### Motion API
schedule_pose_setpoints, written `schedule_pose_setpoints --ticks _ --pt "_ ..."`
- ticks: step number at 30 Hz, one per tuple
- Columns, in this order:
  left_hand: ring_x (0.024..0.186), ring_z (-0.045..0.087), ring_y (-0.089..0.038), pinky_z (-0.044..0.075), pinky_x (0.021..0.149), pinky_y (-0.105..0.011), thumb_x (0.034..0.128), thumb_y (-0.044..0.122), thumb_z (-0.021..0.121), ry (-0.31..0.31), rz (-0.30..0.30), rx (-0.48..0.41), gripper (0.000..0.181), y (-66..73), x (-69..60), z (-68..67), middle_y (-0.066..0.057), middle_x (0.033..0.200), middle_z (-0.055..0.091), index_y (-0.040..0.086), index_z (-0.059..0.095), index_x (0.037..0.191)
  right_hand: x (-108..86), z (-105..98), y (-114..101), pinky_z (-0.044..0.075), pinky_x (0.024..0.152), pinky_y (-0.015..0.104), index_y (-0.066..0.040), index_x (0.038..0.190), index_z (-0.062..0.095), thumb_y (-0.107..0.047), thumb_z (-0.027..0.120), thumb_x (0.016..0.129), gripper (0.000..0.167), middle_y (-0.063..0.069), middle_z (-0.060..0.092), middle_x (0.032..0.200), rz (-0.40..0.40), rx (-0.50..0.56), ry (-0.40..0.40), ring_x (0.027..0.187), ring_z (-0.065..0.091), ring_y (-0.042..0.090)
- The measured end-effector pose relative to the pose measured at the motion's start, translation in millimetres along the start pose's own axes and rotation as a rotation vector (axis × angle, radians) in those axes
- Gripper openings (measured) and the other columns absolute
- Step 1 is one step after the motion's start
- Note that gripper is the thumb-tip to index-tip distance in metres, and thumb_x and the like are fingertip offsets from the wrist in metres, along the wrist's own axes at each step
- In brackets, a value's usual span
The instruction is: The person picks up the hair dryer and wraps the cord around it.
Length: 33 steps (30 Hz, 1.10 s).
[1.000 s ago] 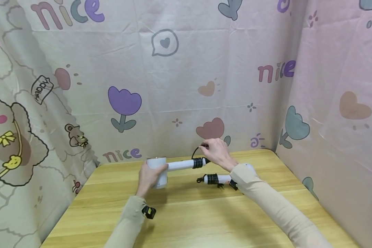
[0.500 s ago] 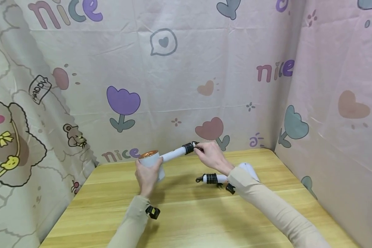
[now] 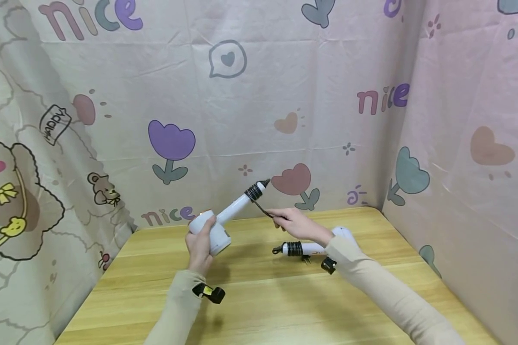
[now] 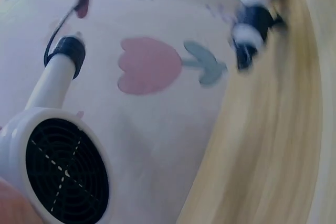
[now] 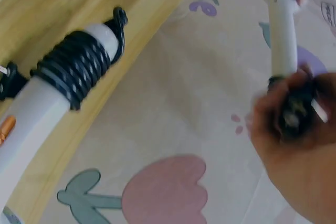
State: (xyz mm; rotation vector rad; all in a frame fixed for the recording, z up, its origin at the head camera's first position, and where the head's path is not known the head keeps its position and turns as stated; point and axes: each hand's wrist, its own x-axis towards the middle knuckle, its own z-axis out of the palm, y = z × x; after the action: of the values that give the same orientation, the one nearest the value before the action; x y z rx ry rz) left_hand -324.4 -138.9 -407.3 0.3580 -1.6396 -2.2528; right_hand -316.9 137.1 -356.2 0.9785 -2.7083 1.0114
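My left hand (image 3: 199, 245) grips the barrel of a white hair dryer (image 3: 219, 238), held above the table with its handle slanting up to the right. Black cord (image 3: 253, 192) is wound round the handle's end. A free length of that cord runs down to my right hand (image 3: 300, 224), which holds its end. In the right wrist view, a black plug (image 5: 294, 114) shows blurred in those fingers. The left wrist view shows the dryer's black round grille (image 4: 67, 171). A second white hair dryer (image 3: 314, 248) lies on the table below the right forearm, its cord (image 5: 73, 66) coiled round the handle.
The wooden table (image 3: 259, 302) ends at the back against a printed curtain (image 3: 250, 110), with more curtain at both sides. The second dryer's plug (image 3: 328, 265) lies beside its handle. A black wrist camera (image 3: 209, 292) sits on the left sleeve.
The held dryer has tilted, its handle swinging from nearly level to steeply up. My right hand has moved from above the handle's tip to below it, with the cord drawn along.
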Motion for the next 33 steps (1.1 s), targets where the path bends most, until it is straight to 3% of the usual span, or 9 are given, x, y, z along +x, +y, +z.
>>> schedule_pose_setpoints --ticks 4,6,11,14,17,21,27,33 --pt "0.078 0.068 -0.01 0.06 0.075 -0.032 0.0801 0.039 0.081 -0.038 -0.102 -0.059 0.06 1.7 -0.9 -0.7 0.0 0.101 0.061 0.012 0.045 0.119 -3.7 -3.6 4.5 0.04 0.048 0.02 -0.019 0.146 0.047 -0.015 0.04 0.106 0.041 -0.001 0.063 0.096 0.046 0.058 -0.099 0.052 0.041 0.006" --pt "0.078 0.069 -0.011 0.06 0.076 -0.033 0.0814 0.039 0.08 -0.06 -0.133 -0.076 0.059 2.1 -2.0 -1.4 0.002 0.095 0.064 0.01 0.045 0.119 -4.3 -3.7 6.9 0.043 0.048 0.021 -0.017 0.146 0.047 -0.014 0.041 0.106 0.041 0.003 0.064 0.098 0.087 0.133 -0.12 0.055 0.044 0.008" --pt "0.076 0.068 -0.011 0.059 0.074 -0.031 0.0859 0.038 0.075 -0.15 -0.18 -0.092 0.053 2.3 -2.3 -5.1 0.006 0.085 0.066 0.01 0.045 0.12 -2.6 -11.4 22.5 0.052 0.056 0.025 -0.001 0.133 0.057 -0.012 0.054 0.1 0.035 0.009 0.069 0.095 0.291 0.443 -0.051 0.075 0.061 0.018" --pt "0.076 0.068 -0.012 0.058 0.073 -0.031 0.0887 0.037 0.071 -0.235 -0.184 -0.054 0.05 2.1 -1.2 -6.8 0.004 0.085 0.067 0.009 0.046 0.121 -1.3 -21.2 33.2 0.056 0.062 0.027 0.003 0.117 0.064 -0.014 0.066 0.094 0.028 0.008 0.071 0.091 0.402 0.545 0.015 0.083 0.067 0.025" --pt "0.076 0.067 -0.015 0.058 0.072 -0.034 0.0908 0.037 0.067 -0.326 -0.187 0.003 0.049 1.2 -1.0 -7.0 0.002 0.086 0.067 0.006 0.045 0.121 0.6 -31.2 38.7 0.059 0.067 0.03 0.003 0.108 0.068 -0.014 0.073 0.089 0.027 0.008 0.072 0.087 0.454 0.546 0.018 0.084 0.069 0.025" --pt "0.074 0.067 -0.016 0.059 0.069 -0.037 0.0923 0.035 0.063 -0.415 -0.182 0.073 0.046 -0.5 -1.1 -7.6 0.001 0.084 0.067 0.003 0.045 0.122 4.2 -43.9 39.7 0.059 0.067 0.03 0.003 0.11 0.069 -0.01 0.077 0.084 0.03 0.012 0.073 0.09 0.479 0.502 0.006 0.074 0.069 0.019" --pt "0.072 0.068 -0.018 0.059 0.067 -0.04 0.0912 0.029 0.065 -0.492 -0.147 0.171 0.045 -1.2 0.5 -10.6 -0.001 0.085 0.067 0.004 0.047 0.123 8.7 -55.4 33.5 0.058 0.063 0.026 0.008 0.119 0.063 -0.001 0.072 0.085 0.036 0.018 0.068 0.105 0.483 0.459 0.033 0.07 0.066 0.015" --pt "0.078 0.067 -0.02 0.059 0.07 -0.041 0.0884 0.03 0.07 -0.543 -0.088 0.306 0.058 2.2 0.3 -12.5 -0.008 0.099 0.063 0.006 0.042 0.134 9.3 -43.2 21.4 0.061 0.069 0.031 0.003 0.109 0.069 -0.008 0.078 0.083 0.03 0.015 0.07 0.1 0.431 0.405 0.036 0.075 0.069 0.016"
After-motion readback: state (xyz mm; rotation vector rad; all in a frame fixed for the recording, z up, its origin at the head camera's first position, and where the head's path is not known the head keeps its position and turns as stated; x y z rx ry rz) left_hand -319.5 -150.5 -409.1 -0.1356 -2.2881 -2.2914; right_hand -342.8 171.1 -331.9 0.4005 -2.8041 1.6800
